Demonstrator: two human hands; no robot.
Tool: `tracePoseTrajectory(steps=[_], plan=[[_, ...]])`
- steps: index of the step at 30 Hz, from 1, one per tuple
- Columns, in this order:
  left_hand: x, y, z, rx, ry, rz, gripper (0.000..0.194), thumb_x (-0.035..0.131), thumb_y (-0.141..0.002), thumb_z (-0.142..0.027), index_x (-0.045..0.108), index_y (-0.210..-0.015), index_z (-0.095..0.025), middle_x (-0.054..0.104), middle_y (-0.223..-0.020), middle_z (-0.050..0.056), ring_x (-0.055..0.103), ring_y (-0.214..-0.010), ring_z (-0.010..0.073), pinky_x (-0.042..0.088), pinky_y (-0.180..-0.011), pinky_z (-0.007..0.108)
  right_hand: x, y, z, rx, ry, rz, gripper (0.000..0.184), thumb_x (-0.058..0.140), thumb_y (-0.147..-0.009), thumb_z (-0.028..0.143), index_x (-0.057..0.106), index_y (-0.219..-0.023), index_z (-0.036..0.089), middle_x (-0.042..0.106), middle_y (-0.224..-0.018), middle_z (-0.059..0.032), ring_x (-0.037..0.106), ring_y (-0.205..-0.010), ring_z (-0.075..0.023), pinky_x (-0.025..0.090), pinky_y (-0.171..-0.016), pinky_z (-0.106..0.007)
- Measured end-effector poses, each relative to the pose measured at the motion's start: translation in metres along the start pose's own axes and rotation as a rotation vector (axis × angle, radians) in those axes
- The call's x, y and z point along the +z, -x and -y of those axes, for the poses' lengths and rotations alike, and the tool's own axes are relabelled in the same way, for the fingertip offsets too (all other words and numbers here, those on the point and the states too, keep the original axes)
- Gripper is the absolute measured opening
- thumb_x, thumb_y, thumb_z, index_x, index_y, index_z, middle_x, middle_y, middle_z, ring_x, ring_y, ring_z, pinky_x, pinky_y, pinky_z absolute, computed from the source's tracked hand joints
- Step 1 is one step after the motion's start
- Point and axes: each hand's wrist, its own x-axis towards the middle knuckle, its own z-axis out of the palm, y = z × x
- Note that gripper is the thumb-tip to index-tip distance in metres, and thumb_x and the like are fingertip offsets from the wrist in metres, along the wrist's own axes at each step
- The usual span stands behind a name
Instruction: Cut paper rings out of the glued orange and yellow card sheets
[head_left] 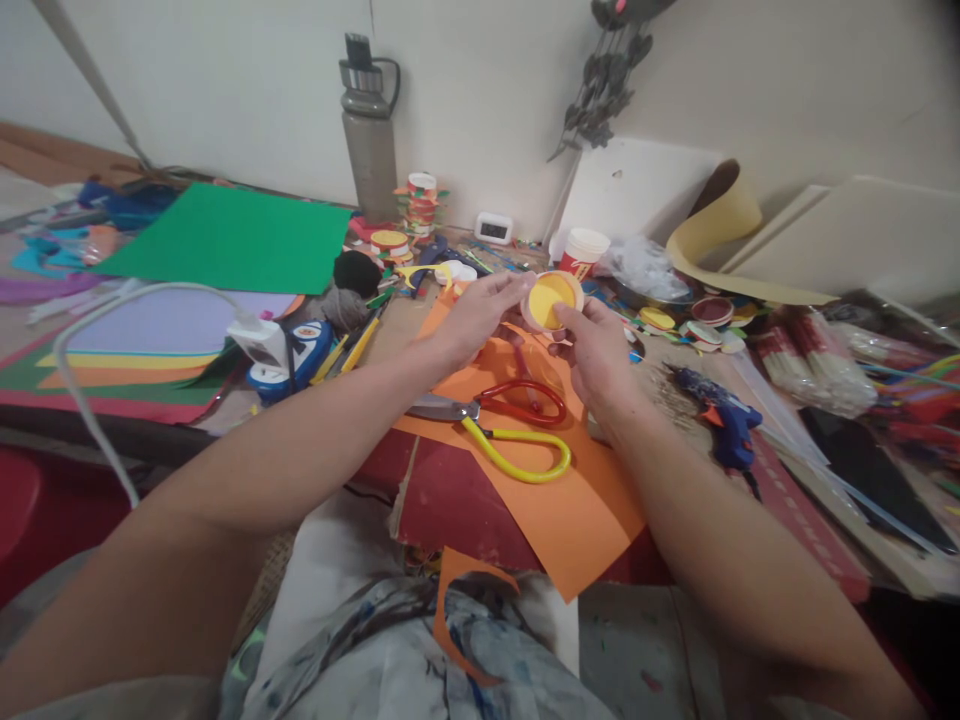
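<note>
Both my hands hold a small round paper cup piece (553, 299) with a yellow disc inside it, raised over the table. My left hand (491, 308) grips its left rim, fingers closed. With the thumb on the yellow face, my right hand (596, 345) pinches the right side. Below them lie scissors (517, 440) with one red and one yellow handle, blades pointing left. They rest on orange paper (577, 510), which hangs over the table's front edge. A cut orange paper scrap (457, 600) lies on my lap.
Green paper (232, 240) and stacked coloured sheets (161, 330) lie left, beside a blue-and-white power strip (292, 360). A grey bottle (367, 140) stands by the wall. A blue glue gun (724, 420) lies right. Behind my hands stands a paper cup (583, 252).
</note>
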Motion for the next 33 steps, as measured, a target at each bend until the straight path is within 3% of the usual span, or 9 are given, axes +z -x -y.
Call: tracePoseTrajectory(steps=[5,11,14,16,18,21,26,33], plan=[[-0.002,-0.01,0.005,0.099,-0.114,0.068,0.019,0.071,-0.111,-0.018,0.07,-0.093,-0.016,0.073,-0.081,-0.001,0.075,-0.069,0.0105,0.057,-0.063,0.019,0.0,0.004,0.0,-0.043,0.003,0.013,0.047,0.089,-0.078,0.058,0.057,-0.091,0.026,0.06,-0.081,0.0062,0.054,-0.067,-0.0105,0.045,-0.055,-0.02],[-0.005,-0.015,0.005,0.066,-0.073,0.036,0.025,0.083,-0.109,-0.034,0.067,-0.098,-0.017,0.08,-0.087,0.001,0.082,-0.077,0.0124,0.059,-0.07,0.02,-0.002,-0.003,-0.009,-0.119,-0.081,-0.026,0.061,0.077,-0.086,0.085,0.056,-0.104,0.031,0.062,-0.094,0.0031,0.063,-0.076,-0.0156,0.052,-0.061,-0.026],[-0.007,-0.018,0.004,0.076,-0.053,-0.031,0.028,0.086,-0.107,-0.035,0.066,-0.099,-0.018,0.077,-0.081,-0.002,0.083,-0.078,0.0126,0.058,-0.068,0.019,-0.006,-0.005,-0.012,-0.269,0.064,-0.137,0.05,0.069,-0.098,0.077,0.061,-0.12,0.032,0.064,-0.11,-0.0024,0.067,-0.094,-0.0219,0.062,-0.075,-0.036],[-0.007,-0.02,0.004,0.092,-0.046,-0.075,0.03,0.091,-0.103,-0.036,0.067,-0.101,-0.018,0.075,-0.078,-0.003,0.083,-0.077,0.012,0.057,-0.067,0.018,-0.01,-0.002,-0.01,-0.458,0.28,-0.193,0.046,0.062,-0.106,0.069,0.068,-0.132,0.032,0.062,-0.123,-0.008,0.067,-0.111,-0.0276,0.064,-0.098,-0.051],[-0.007,-0.02,0.004,0.103,-0.04,-0.091,0.031,0.093,-0.101,-0.036,0.068,-0.103,-0.018,0.076,-0.079,-0.003,0.083,-0.077,0.0121,0.057,-0.067,0.018,-0.014,0.002,-0.007,-0.641,0.536,-0.191,0.048,0.054,-0.112,0.065,0.075,-0.139,0.032,0.059,-0.133,-0.0123,0.061,-0.13,-0.0336,0.052,-0.121,-0.067],[-0.006,-0.019,0.003,0.098,-0.024,-0.094,0.03,0.093,-0.101,-0.036,0.069,-0.104,-0.018,0.08,-0.083,-0.001,0.083,-0.077,0.0128,0.058,-0.067,0.019,-0.017,0.006,-0.005,-0.767,0.815,-0.1,0.048,0.049,-0.117,0.061,0.081,-0.143,0.035,0.053,-0.151,-0.0162,0.049,-0.152,-0.0415,0.035,-0.13,-0.077],[-0.005,-0.018,0.004,0.101,-0.014,-0.071,0.029,0.093,-0.101,-0.036,0.07,-0.104,-0.018,0.085,-0.09,0.002,0.084,-0.079,0.0128,0.057,-0.068,0.02,-0.017,0.006,-0.009,-0.782,1.006,-0.024,0.048,0.052,-0.118,0.06,0.081,-0.145,0.035,0.047,-0.168,-0.0175,0.045,-0.159,-0.0458,0.032,-0.13,-0.077],[-0.014,-0.026,0.01,0.075,0.058,-0.044,0.031,0.091,-0.103,-0.043,0.074,-0.107,-0.018,0.086,-0.087,0.004,0.084,-0.079,0.0135,0.061,-0.076,0.021,-0.021,0.002,-0.008,-0.771,0.963,-0.006,0.051,0.053,-0.116,0.062,0.071,-0.156,0.035,0.047,-0.167,-0.0176,0.044,-0.161,-0.0451,0.032,-0.131,-0.078]])
